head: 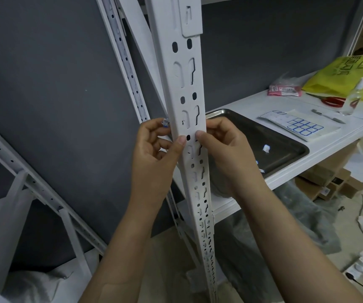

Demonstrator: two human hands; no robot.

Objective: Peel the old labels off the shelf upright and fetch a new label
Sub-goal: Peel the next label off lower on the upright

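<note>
A white slotted shelf upright [185, 84] runs down the middle of the view. My left hand [156, 149] grips its left edge, thumb pressed on the front face, and a crumpled blue-and-white label scrap [165, 123] sticks out at its fingertips. My right hand [224, 147] holds the right edge, thumb on the front near a slot. A sheet of new blue-bordered labels [301, 125] lies on the white shelf [329, 145] to the right. Peeled label bits [266, 148] lie in a dark metal tray [285, 149].
On the shelf behind the label sheet are a pen [327, 115], a clear spray bottle [354, 96], red scissors [332, 101], a pink packet [284, 90] and a yellow bag [351, 77]. Cardboard boxes [329, 182] and cables lie on the floor below right.
</note>
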